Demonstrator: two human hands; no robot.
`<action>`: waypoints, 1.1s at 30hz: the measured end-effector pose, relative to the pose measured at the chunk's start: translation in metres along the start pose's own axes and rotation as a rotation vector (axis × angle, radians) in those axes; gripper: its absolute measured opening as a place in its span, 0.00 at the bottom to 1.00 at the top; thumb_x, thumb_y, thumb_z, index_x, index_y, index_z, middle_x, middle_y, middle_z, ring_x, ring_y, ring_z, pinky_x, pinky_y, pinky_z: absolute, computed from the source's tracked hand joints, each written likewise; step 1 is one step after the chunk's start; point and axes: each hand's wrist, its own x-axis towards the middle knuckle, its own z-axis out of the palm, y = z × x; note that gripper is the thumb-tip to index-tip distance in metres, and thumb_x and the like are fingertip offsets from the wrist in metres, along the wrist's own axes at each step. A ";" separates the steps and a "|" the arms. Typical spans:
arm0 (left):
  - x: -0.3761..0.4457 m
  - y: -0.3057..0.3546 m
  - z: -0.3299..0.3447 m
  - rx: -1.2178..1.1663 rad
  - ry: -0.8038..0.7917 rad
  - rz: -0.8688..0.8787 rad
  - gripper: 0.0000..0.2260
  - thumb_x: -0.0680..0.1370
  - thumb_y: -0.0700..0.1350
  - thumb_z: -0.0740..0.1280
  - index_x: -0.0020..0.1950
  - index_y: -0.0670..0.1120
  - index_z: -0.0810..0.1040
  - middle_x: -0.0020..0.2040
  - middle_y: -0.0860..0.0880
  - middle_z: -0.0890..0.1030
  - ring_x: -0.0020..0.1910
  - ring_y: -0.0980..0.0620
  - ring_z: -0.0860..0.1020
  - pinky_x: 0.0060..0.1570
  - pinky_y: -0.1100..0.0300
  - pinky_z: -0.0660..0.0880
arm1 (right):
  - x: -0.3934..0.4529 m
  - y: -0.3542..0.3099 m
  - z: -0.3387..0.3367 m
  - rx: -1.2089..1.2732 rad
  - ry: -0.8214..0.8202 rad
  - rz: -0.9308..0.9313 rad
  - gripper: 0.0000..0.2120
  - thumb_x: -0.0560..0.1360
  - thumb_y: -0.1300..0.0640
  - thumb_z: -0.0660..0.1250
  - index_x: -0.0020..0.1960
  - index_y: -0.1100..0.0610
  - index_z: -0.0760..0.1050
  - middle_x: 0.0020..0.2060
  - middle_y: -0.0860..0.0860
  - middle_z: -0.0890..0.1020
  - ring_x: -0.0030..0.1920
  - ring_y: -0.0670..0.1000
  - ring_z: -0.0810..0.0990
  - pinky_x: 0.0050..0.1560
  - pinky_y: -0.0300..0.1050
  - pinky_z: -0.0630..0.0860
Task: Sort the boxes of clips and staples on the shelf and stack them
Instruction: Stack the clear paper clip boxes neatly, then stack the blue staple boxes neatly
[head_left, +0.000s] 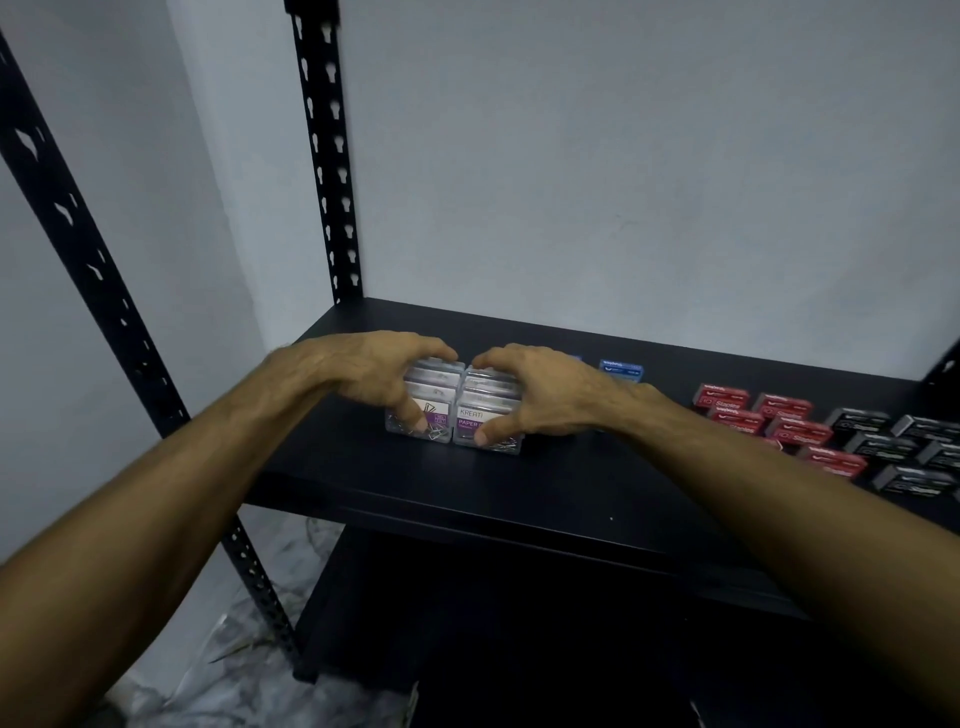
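Note:
Two rows of clear paper clip boxes with purple labels stand side by side on the black shelf (519, 483). My left hand (363, 374) grips the left row of paper clip boxes (434, 387), fingers at its back and thumb on its front. My right hand (540, 395) clasps the right row of paper clip boxes (480, 402) the same way. Right of my right wrist lie several red staple boxes (779, 421), several black staple boxes (898, 447) further right, and a blue staple box (621, 370) behind my right hand.
The shelf's black slotted posts (327, 156) rise at the left, with a pale wall (623, 156) behind. A lower shelf (493, 649) sits in shadow below. Crumpled plastic sheeting (249, 649) lies on the floor at lower left.

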 end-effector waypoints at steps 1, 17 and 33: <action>0.000 0.001 0.000 -0.002 -0.001 0.002 0.42 0.68 0.50 0.79 0.76 0.57 0.61 0.66 0.54 0.70 0.60 0.54 0.69 0.61 0.56 0.69 | 0.000 0.000 0.000 -0.001 -0.001 0.000 0.43 0.67 0.35 0.75 0.75 0.51 0.64 0.67 0.51 0.74 0.63 0.50 0.75 0.63 0.50 0.73; -0.016 0.015 -0.022 -0.220 0.212 0.028 0.48 0.61 0.78 0.64 0.78 0.61 0.58 0.77 0.52 0.63 0.72 0.49 0.67 0.71 0.50 0.64 | -0.038 0.024 -0.030 0.104 0.240 0.064 0.28 0.77 0.37 0.64 0.72 0.50 0.70 0.68 0.50 0.72 0.65 0.49 0.71 0.64 0.51 0.71; 0.052 0.134 0.024 0.326 0.259 0.269 0.18 0.76 0.53 0.70 0.64 0.50 0.78 0.59 0.52 0.81 0.57 0.53 0.78 0.59 0.53 0.74 | -0.107 0.085 -0.022 0.025 0.121 0.264 0.15 0.77 0.51 0.70 0.63 0.51 0.78 0.55 0.48 0.81 0.53 0.49 0.79 0.57 0.49 0.77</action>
